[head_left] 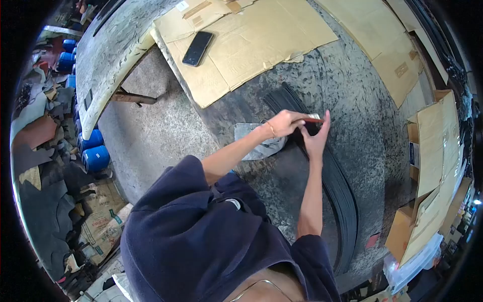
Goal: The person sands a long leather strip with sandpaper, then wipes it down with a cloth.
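My left hand point(286, 124), with a thin bracelet at the wrist, is closed around a small red brush-like tool point(314, 119) with a pale patch near its end. Just right of it, my right hand point(316, 141) has its thumb and fingers apart, the fingertips at the far end of the tool. Both hands are over a long, curved bundle of black strips point(338, 194), whose far ends point(284, 98) fan out beyond them. A grey cloth or bag point(259, 143) lies on the table, partly hidden behind my left forearm.
The dark, scuffed worktable point(370, 166) carries flat cardboard point(261, 38) with a black phone point(197, 48) on it. An opened cardboard box point(427, 166) stands at the right edge. Blue rolls or containers point(95, 158) and scraps point(37, 133) are at the left.
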Demonstrator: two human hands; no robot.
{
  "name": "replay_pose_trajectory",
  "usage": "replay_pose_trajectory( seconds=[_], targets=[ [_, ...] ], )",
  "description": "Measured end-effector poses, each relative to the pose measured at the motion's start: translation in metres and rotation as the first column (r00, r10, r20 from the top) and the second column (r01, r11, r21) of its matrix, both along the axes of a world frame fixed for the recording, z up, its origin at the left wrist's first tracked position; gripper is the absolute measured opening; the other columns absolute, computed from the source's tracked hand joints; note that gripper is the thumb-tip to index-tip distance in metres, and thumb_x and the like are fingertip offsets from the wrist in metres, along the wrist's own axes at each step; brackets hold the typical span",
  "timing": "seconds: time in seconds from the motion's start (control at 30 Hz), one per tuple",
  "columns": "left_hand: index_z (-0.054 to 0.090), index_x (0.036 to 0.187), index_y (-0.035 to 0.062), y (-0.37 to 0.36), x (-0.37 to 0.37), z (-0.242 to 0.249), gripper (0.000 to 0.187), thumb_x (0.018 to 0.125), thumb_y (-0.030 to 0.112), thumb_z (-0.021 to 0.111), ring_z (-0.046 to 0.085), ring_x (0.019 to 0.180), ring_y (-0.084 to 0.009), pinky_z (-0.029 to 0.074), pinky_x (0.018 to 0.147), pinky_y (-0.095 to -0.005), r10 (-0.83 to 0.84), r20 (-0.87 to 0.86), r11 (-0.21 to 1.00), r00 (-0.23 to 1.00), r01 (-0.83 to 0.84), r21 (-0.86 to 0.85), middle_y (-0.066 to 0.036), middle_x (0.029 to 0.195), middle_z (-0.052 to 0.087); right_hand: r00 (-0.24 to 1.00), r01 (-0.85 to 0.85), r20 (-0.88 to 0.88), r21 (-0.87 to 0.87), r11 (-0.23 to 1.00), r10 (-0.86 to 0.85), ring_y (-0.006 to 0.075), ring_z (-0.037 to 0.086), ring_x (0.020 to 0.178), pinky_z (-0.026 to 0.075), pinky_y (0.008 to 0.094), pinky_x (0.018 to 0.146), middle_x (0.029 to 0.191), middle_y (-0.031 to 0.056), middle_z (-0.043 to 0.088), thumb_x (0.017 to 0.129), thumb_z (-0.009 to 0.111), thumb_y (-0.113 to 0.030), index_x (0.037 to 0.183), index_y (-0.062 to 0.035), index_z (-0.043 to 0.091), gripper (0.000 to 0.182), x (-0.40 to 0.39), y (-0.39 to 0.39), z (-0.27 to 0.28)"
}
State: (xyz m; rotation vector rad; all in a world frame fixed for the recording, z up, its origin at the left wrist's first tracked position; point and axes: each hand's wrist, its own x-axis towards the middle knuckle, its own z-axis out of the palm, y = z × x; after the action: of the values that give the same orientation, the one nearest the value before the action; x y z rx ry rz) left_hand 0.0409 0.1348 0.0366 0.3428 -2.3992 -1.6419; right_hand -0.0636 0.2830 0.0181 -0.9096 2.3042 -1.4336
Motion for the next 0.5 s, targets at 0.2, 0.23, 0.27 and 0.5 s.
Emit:
replay_pose_trajectory(
  seconds=[0.2, 0.23, 0.27, 0.5],
  targets=[
    [0.056, 0.132, -0.0001, -0.012, -0.006, -0.015, 0.059, 0.094, 0.045, 0.060, 0.039, 0.142, -0.0371, 0.029, 0.115, -0.0525, 0.115, -0.044, 0.918, 0.992, -0.123, -0.378, -0.022, 0.140, 0.053, 0.992, 0.090, 0.071, 0.224, 0.971, -0.108, 0.0195, 0.071, 0.083, 0.052, 0.0325, 0.080, 0.092, 0.0113, 0.076, 0.083, 0.081, -0.017, 0.104, 0.0043, 0.073, 0.032, -0.050, 0.029, 0.063],
    [0.058, 0.126, -0.0017, -0.022, -0.013, -0.021, 0.051, 0.093, 0.037, 0.062, 0.044, 0.137, -0.0381, 0.033, 0.113, -0.0513, 0.240, -0.068, 0.863, 0.968, -0.245, -0.441, -0.021, 0.137, 0.055, 0.988, 0.142, 0.036, 0.165, 0.976, -0.149, 0.0197, 0.071, 0.086, 0.052, 0.0334, 0.081, 0.095, 0.0129, 0.076, 0.085, 0.080, -0.020, 0.107, 0.0058, 0.071, 0.035, -0.058, 0.041, 0.058],
    [0.059, 0.120, -0.0025, -0.036, -0.020, -0.022, 0.041, 0.092, 0.027, 0.063, 0.049, 0.130, -0.0403, 0.038, 0.110, -0.0494, 0.415, -0.111, 0.781, 0.903, -0.416, -0.466, -0.021, 0.131, 0.058, 0.982, 0.180, 0.020, 0.171, 0.969, -0.186, 0.0215, 0.070, 0.088, 0.052, 0.0345, 0.081, 0.098, 0.0139, 0.075, 0.085, 0.080, -0.021, 0.107, 0.0062, 0.070, 0.036, -0.063, 0.054, 0.056],
    [0.072, 0.098, 0.0014, -0.080, -0.035, -0.072, 0.019, 0.084, 0.011, 0.064, 0.064, 0.100, -0.0376, 0.053, 0.088, -0.0450, 0.544, -0.037, 0.765, 0.838, -0.514, -0.389, -0.017, 0.099, 0.070, 0.951, 0.284, 0.036, 0.288, 0.915, -0.307, 0.0250, 0.068, 0.095, 0.050, 0.0369, 0.084, 0.105, 0.0172, 0.072, 0.088, 0.078, -0.027, 0.112, 0.0077, 0.068, 0.043, -0.036, 0.117, 0.044]
  ],
)
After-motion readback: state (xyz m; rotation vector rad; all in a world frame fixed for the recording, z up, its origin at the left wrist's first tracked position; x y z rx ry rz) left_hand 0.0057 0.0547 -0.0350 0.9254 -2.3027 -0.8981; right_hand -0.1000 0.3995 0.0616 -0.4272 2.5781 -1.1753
